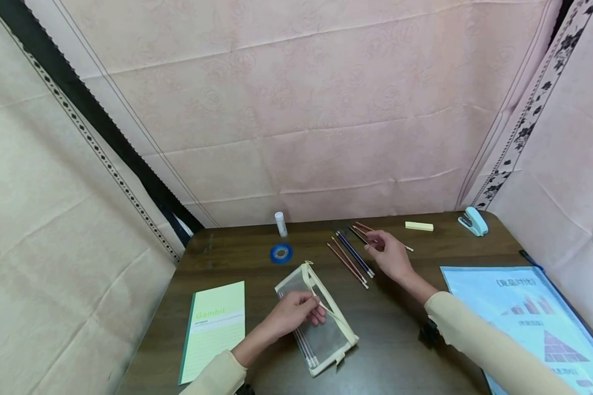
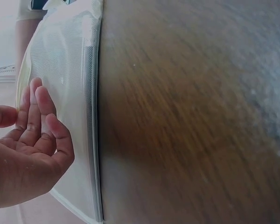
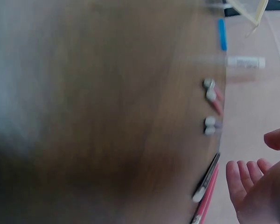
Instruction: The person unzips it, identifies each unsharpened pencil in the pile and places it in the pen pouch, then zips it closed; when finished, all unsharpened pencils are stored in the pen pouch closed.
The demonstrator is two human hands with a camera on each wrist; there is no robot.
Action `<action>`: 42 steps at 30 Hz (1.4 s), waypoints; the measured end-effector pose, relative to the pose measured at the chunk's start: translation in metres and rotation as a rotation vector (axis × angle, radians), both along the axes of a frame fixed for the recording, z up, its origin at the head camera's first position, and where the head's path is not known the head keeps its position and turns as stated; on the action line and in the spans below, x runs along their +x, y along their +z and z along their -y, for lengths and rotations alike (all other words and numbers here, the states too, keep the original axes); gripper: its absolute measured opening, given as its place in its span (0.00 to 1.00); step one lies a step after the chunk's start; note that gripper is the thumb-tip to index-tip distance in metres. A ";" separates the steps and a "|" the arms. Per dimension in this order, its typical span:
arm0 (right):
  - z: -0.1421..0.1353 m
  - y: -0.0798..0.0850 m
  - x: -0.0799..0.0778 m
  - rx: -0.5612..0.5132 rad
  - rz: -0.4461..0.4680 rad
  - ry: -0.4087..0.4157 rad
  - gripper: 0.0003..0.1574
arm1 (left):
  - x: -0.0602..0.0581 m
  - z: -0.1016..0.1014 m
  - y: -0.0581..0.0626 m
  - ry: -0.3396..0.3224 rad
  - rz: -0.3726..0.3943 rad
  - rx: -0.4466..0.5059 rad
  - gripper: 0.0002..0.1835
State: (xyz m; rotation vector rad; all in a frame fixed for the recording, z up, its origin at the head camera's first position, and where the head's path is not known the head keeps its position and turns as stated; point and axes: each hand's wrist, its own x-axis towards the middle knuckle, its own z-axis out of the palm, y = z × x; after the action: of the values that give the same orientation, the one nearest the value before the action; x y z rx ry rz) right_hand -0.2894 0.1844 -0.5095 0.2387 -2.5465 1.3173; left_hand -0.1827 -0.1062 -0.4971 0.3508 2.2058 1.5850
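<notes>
At the table (image 1: 385, 329), left hand (image 1: 296, 311) clamped on mesh pouch (image 1: 330, 336), right hand (image 1: 389, 254) unclasped near pencils (image 1: 354, 253)

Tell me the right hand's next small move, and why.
Likely, pinch a nearby pencil with the right hand: its thumb and fingers are apart close to it, while the left hand holds the mesh pouch by its edge.

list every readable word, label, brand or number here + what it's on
"Gamb", final letters unclear: green notebook cover; smaller print below unreadable.
Blue folder: heading and chart captions, too blurred to read.
Glue stick: label print, too blurred.
No legible numbers.
</notes>
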 end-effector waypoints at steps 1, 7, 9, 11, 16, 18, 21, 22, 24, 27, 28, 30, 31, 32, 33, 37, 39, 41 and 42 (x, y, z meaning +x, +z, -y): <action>-0.002 -0.001 -0.004 0.009 -0.002 -0.009 0.21 | 0.000 0.000 0.000 0.000 0.000 -0.003 0.18; -0.008 -0.005 -0.023 0.095 -0.022 -0.024 0.23 | -0.002 -0.002 0.001 -0.001 -0.003 -0.007 0.18; -0.007 -0.005 -0.026 0.121 -0.020 -0.012 0.23 | -0.002 -0.002 0.002 -0.001 -0.004 -0.013 0.18; -0.005 -0.005 -0.027 0.149 -0.003 -0.008 0.24 | -0.001 -0.003 0.003 -0.005 -0.002 -0.006 0.18; 0.001 -0.006 -0.029 0.247 0.035 -0.019 0.27 | 0.000 -0.003 0.003 -0.012 0.005 0.013 0.18; 0.003 -0.007 -0.029 0.279 0.052 -0.024 0.27 | 0.000 -0.002 0.003 -0.011 0.007 0.011 0.18; 0.005 -0.007 -0.029 0.313 0.088 -0.023 0.29 | 0.001 -0.001 0.004 -0.011 0.011 0.012 0.18; 0.006 -0.007 -0.028 0.323 0.099 -0.020 0.29 | 0.001 -0.001 0.004 -0.011 0.013 0.017 0.18; 0.008 -0.007 -0.027 0.350 0.107 -0.008 0.30 | 0.002 -0.001 0.003 -0.011 0.014 0.020 0.18; 0.009 -0.009 -0.027 0.375 0.107 0.004 0.30 | 0.002 -0.002 0.002 -0.011 0.018 0.019 0.18; 0.010 -0.010 -0.027 0.383 0.098 0.007 0.30 | 0.001 -0.002 0.002 -0.009 0.020 0.019 0.18; 0.009 -0.011 -0.028 0.388 0.083 0.007 0.30 | 0.001 -0.002 0.001 -0.006 0.024 0.023 0.18; 0.009 -0.011 -0.028 0.391 0.074 0.008 0.29 | 0.000 -0.002 0.001 -0.005 0.026 0.024 0.18; 0.009 -0.012 -0.029 0.395 0.065 0.010 0.29 | 0.000 -0.002 0.001 -0.004 0.027 0.027 0.18; 0.009 -0.013 -0.030 0.400 0.057 0.013 0.28 | 0.000 -0.002 0.001 -0.004 0.028 0.029 0.18; 0.008 -0.013 -0.032 0.411 0.070 0.028 0.28 | -0.001 -0.001 0.002 -0.009 0.028 0.039 0.18; 0.007 -0.013 -0.034 0.408 0.092 0.042 0.28 | 0.000 -0.001 0.003 -0.012 0.030 0.035 0.18; 0.005 -0.012 -0.036 0.407 0.109 0.063 0.29 | -0.001 -0.001 0.005 -0.016 0.033 0.034 0.18; 0.004 -0.012 -0.037 0.407 0.115 0.074 0.29 | -0.001 0.000 0.005 -0.018 0.034 0.031 0.18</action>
State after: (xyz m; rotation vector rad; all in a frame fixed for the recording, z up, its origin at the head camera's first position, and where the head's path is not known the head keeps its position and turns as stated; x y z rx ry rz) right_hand -0.3269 0.1805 -0.5217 0.3457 -2.9117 0.8417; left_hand -0.1838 -0.1058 -0.4918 0.3489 2.1485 1.6060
